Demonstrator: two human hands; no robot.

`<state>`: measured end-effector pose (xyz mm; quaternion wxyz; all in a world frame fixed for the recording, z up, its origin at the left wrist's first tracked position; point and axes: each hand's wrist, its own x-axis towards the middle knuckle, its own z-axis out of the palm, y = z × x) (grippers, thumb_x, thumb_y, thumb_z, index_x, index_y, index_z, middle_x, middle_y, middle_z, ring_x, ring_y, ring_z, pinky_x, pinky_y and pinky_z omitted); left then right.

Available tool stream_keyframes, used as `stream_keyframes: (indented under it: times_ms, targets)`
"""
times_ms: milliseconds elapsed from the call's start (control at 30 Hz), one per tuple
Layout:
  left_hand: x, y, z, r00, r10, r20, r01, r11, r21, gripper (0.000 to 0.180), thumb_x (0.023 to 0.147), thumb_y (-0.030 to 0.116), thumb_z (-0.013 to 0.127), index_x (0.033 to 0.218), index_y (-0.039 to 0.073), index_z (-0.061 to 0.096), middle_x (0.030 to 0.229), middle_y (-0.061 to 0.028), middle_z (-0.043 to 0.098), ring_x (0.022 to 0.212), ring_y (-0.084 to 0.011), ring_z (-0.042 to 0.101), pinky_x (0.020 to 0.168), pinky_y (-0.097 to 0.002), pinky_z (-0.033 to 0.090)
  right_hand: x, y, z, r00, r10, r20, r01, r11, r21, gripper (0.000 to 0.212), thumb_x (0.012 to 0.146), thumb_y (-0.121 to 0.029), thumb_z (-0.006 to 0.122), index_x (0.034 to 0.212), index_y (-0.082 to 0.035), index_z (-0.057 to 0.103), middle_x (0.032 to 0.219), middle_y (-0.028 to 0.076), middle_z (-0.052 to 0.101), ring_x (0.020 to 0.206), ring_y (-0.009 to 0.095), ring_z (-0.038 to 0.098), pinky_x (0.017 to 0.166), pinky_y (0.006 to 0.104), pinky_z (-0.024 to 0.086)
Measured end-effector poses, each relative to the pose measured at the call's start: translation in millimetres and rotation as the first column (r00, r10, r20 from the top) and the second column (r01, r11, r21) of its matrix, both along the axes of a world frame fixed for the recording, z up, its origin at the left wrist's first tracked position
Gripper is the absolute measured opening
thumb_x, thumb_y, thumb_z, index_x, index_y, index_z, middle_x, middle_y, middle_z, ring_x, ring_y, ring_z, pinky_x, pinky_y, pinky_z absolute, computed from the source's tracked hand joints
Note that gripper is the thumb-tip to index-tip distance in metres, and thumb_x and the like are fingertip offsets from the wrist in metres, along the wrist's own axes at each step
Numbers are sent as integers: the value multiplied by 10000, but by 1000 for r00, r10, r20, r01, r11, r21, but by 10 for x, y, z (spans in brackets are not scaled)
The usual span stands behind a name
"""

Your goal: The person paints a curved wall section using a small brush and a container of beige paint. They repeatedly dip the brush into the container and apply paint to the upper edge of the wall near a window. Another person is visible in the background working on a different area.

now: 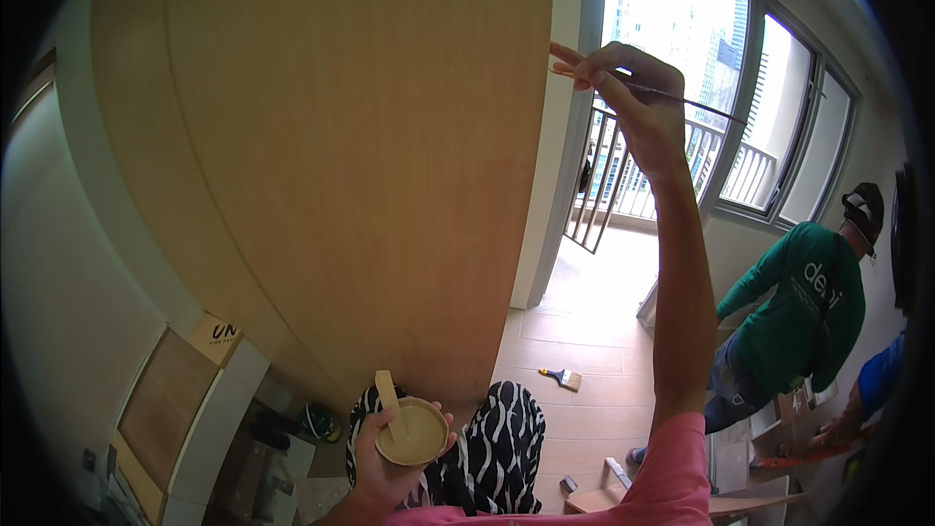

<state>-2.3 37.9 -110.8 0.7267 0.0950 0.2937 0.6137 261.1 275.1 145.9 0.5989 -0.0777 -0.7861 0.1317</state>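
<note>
My right hand [643, 97] is raised at the upper right edge of a tall light wood panel [360, 185]. Its fingers pinch a thin artist's paintbrush [699, 105], whose dark handle points back to the right; the tip at the panel's edge is hard to make out. Low in front of me, my left hand [378, 468] is wrapped round a small round cup [381, 442]. Beige paint [423, 432] lies in the cup, and a flat wooden stick [387, 392] stands in it, leaning on the rim.
A flat paintbrush [560, 379] with a blue and yellow handle lies on the tiled floor [531, 341]. At the right, a person in a green shirt [808, 292] faces away; another person's blue sleeve [879, 375] shows beside them. A cardboard box [212, 339] stands at the left. Behind are windows [726, 49].
</note>
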Motion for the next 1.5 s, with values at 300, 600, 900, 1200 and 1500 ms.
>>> stream_keyframes:
  times_ms: [300, 600, 900, 1200, 1500]
  targets:
    - [-5, 15, 5, 1000, -7, 6, 7, 1000, 1, 439, 881, 354, 527, 1136, 2, 590, 1176, -158, 599, 1171, -354, 522, 994, -524, 438, -28, -33, -45, 997, -73, 8, 73, 997, -4, 114, 903, -11, 585, 892, -10, 698, 848, 84, 699, 1057, 273, 678, 894, 326, 560]
    - [0, 36, 2, 1000, -15, 9, 15, 1000, -5, 452, 885, 353, 521, 1160, -3, 569, 1185, -156, 592, 1177, -348, 523, 998, -524, 439, -69, 1, -29, 999, -20, -49, 21, 999, 24, 123, 925, -21, 575, 923, -6, 697, 839, 88, 703, 1042, 281, 685, 892, 339, 568]
    - [4, 54, 1, 1000, -15, 6, 15, 1000, -10, 455, 887, 365, 518, 1149, -3, 573, 1185, -156, 592, 1179, -343, 521, 989, -518, 446, -87, 71, 2, 996, -34, -84, 36, 999, 25, 147, 951, -87, 601, 1013, 23, 677, 962, 160, 717, 1016, 282, 691, 910, 359, 573]
    - [3, 51, 11, 1000, -3, 9, 3, 1000, -21, 452, 884, 364, 523, 1139, -6, 576, 1168, -160, 597, 1166, -349, 528, 980, -518, 452, -95, 105, 3, 996, 14, -84, -8, 997, 72, 181, 963, -114, 596, 1051, 29, 665, 983, 171, 710, 993, 283, 698, 894, 375, 588]
    - [3, 60, -25, 1000, -1, 30, 2, 1000, -28, 460, 874, 364, 530, 1135, -10, 592, 1173, -167, 601, 1166, -355, 526, 976, -513, 451, -132, 15, -187, 935, 111, -337, -116, 993, 6, 231, 998, -139, 535, 1124, 26, 635, 1011, 148, 677, 968, 311, 703, 896, 367, 582]
